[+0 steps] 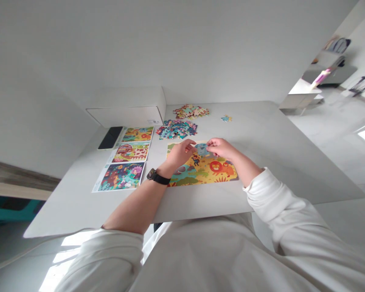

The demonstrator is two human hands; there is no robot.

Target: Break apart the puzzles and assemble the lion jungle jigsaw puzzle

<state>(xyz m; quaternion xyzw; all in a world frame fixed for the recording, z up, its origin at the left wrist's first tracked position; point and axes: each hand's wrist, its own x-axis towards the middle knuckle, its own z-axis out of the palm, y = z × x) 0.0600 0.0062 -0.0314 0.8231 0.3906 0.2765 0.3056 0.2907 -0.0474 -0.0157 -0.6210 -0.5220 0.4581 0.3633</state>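
Observation:
A jigsaw puzzle [197, 176] with lions and a yellow and green ground lies on the table, largely assembled. At its upper edge is a light blue section showing an elephant [202, 149]. From the right, my right hand [220, 148] pinches a puzzle piece at the side of this blue section. My left hand [182, 153], with a black watch [153, 175] on the wrist, rests over the puzzle's upper left part. Its fingers are bent together beside the elephant; whatever is between them is hidden.
Two piles of loose pieces, one dark-toned [177, 129] and one lighter [191, 111], lie behind the puzzle. A few joined pieces [226, 118] sit at the back right. Picture sheets [121, 177], a phone [110, 138] and a white box [124, 115] are on the left.

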